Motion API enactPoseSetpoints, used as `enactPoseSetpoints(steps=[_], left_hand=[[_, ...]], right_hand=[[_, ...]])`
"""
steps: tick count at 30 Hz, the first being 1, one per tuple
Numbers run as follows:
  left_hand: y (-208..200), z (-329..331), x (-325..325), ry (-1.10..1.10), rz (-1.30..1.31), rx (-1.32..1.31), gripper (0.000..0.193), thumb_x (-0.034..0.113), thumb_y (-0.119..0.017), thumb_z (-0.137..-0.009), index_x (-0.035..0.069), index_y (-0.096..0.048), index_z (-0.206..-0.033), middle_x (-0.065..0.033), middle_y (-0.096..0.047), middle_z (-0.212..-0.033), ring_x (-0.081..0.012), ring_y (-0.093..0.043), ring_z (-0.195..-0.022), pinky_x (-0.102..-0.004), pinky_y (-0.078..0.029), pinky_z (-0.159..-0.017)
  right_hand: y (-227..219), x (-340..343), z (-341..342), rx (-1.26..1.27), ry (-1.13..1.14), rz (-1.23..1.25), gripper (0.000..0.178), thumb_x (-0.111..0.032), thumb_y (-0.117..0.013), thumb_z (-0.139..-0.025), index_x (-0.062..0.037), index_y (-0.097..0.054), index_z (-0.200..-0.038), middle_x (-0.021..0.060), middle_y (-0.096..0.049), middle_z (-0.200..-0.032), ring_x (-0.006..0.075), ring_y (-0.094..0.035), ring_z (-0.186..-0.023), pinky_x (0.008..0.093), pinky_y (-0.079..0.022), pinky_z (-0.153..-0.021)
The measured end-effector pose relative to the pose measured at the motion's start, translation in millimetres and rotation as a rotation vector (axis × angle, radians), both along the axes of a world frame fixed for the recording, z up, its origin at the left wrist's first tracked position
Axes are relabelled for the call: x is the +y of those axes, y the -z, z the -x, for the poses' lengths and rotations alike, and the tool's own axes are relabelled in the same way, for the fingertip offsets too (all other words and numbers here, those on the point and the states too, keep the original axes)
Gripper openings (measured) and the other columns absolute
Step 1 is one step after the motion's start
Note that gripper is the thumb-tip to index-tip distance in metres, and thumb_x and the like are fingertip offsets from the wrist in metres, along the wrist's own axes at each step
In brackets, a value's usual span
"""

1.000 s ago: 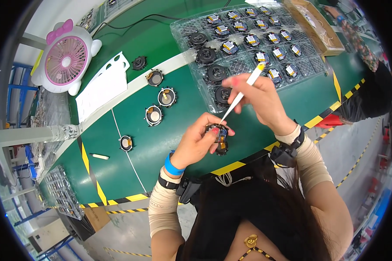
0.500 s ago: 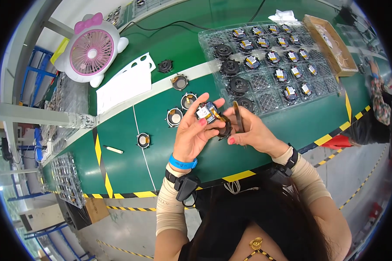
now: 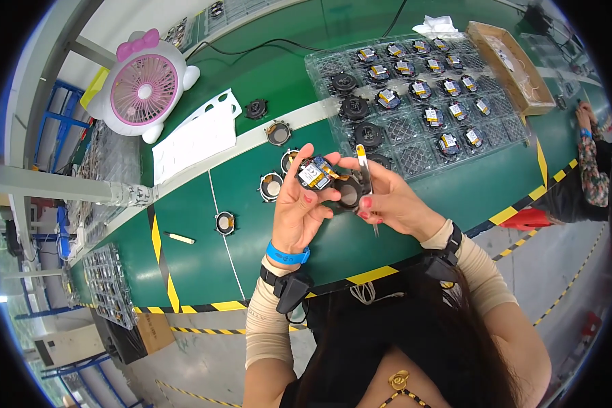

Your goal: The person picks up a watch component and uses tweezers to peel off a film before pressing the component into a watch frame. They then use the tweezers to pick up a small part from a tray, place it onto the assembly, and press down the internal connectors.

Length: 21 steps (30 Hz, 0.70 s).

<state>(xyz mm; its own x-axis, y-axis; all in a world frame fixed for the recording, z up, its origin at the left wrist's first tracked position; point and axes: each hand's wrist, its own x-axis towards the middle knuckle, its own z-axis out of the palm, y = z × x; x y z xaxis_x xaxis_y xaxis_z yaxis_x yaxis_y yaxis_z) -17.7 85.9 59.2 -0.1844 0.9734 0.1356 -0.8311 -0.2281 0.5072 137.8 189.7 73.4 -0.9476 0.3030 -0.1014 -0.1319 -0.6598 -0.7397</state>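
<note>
My left hand [image 3: 294, 216] grips a round watch circuit module [image 3: 314, 174] by its edge, its white-labelled battery facing up. Close beside it, my right hand [image 3: 402, 205] holds a dark round watch case [image 3: 349, 193] and metal tweezers [image 3: 364, 170] whose yellow-marked end points up and away from me. A thin amber flex strip reaches from the module toward the case; whether it joins them I cannot tell. Just beyond my left fingers lie silver-rimmed watch cases [image 3: 271, 186], one partly hidden by my hand.
A clear tray [image 3: 415, 160] of modules and black cases lies to the right, with a cardboard box [image 3: 538, 102] beyond it. On the left are a pink-and-white fan [image 3: 145, 91], a white sheet [image 3: 196, 144], a pen [image 3: 180, 238] and a single watch case [image 3: 225, 222]. Another person's arm [image 3: 585, 122] rests far right.
The tweezers have turned in my right hand, their yellow-marked end now showing. The module has shifted slightly left and tilted more face up, and the case's inside shows more plainly.
</note>
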Motion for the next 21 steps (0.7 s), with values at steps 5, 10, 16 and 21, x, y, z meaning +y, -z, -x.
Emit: enactPoseSetpoints(steps=[5,10,16,21], left_hand=[[-30.3,-15.3,3.1,-0.105,0.03,0.221,0.067,0.005,-0.058,-0.081,0.009,-0.02,-0.136,-0.0201,-0.035,-0.13,-0.0273,-0.059,-0.092,-0.0317,-0.056,-0.068],[-60.9,-24.3,15.0,-0.187,0.016,0.384,0.067,-0.001,-0.058,-0.08,0.009,-0.022,-0.136,-0.0188,-0.036,-0.129,-0.0279,-0.058,-0.092,-0.0347,-0.055,-0.069],[-80.7,-24.6,31.0,-0.381,-0.015,0.584,0.069,-0.009,-0.056,-0.077,0.006,-0.023,-0.135,-0.0179,-0.041,-0.124,-0.0233,-0.058,-0.085,-0.0325,-0.055,-0.068],[-82.5,-14.3,43.6,-0.513,-0.006,0.817,0.068,-0.013,-0.057,-0.074,0.003,-0.027,-0.133,-0.0153,-0.039,-0.124,-0.02,-0.057,-0.089,-0.0293,-0.053,-0.072]], right_hand=[[-23.0,17.0,-5.0,0.016,0.005,0.019,0.057,-0.032,-0.055,-0.085,-0.0048,-0.033,-0.13,0.0052,-0.053,-0.092,0.0071,-0.046,-0.064,0.0195,-0.033,-0.047],[-52.1,32.5,1.3,0.021,0.01,0.045,0.057,-0.038,-0.052,-0.086,-0.0024,-0.037,-0.127,0.0048,-0.054,-0.089,0.0069,-0.046,-0.063,0.0195,-0.035,-0.046],[-69.1,35.2,10.6,0.18,0.062,-0.055,0.062,-0.039,-0.058,-0.082,-0.0004,-0.038,-0.126,0.0044,-0.055,-0.092,0.006,-0.045,-0.061,0.0172,-0.035,-0.046],[-69.7,42.6,19.2,0.166,0.152,-0.207,0.071,-0.036,-0.065,-0.077,-0.0002,-0.033,-0.13,0.0048,-0.055,-0.099,0.0054,-0.044,-0.058,0.0155,-0.033,-0.045]])
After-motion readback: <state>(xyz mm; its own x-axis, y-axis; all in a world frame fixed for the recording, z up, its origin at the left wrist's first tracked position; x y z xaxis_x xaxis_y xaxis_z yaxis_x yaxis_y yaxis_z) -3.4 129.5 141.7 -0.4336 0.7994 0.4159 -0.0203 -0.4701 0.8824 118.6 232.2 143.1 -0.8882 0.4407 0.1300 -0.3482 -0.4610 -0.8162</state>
